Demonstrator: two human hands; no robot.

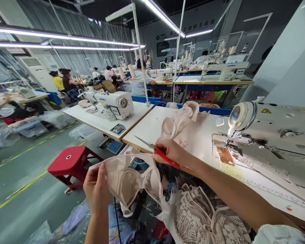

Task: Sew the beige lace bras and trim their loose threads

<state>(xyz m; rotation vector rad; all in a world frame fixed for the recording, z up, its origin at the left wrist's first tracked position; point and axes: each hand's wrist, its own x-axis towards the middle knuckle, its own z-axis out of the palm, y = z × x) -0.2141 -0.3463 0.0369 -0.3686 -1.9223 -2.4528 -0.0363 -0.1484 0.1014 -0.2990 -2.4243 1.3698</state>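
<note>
A pale beige bra (128, 186) hangs stretched between my two hands above my lap. My left hand (97, 184) is closed, pinching its edge at the left end between thumb and fingers. In my right hand (175, 152) are red-handled scissors (166, 158), their blades pointing up and left, away from the bra. The same hand's fingers also meet the bra's upper edge; part of that grip is hidden. Beige lace bras (193, 213) lie heaped below my right forearm. More pale bra pieces (178, 122) rest on the white table beyond my right hand.
A sewing machine (277, 135) with its lamp lit stands at the right of the white table (142, 127). Another sewing machine (114, 103) sits on the adjoining table. A red stool (71, 161) stands left on the floor, near plastic bags. Several people work farther back.
</note>
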